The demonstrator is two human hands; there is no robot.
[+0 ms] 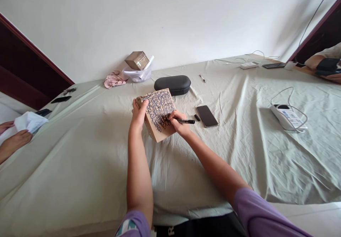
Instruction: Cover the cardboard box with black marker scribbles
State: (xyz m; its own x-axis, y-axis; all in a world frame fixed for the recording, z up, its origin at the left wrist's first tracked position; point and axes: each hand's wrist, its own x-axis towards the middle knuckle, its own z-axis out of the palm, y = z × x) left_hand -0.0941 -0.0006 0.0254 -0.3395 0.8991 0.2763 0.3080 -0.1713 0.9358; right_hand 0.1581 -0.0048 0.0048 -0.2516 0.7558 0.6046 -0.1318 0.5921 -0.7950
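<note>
A small brown cardboard box (pixel 160 114) rests tilted on the pale green sheet (pixel 80 151), its top face covered in black scribbled loops. My left hand (pixel 139 114) grips the box's left edge, thumb on the top face. My right hand (pixel 179 122) pinches a black marker (pixel 186 121) with its tip on the box's lower right part. The marker's cap (pixel 197 117) lies just right of that hand.
A dark phone (pixel 207 116) lies right of the cap, a black oval case (pixel 172 84) behind the box. Farther back sit a pink cloth (pixel 115 79) and a second carton (pixel 137 60) on a plastic bag. A white device with cable (pixel 287 117) lies right. Another person's hands (pixel 13 137) hold white paper at left.
</note>
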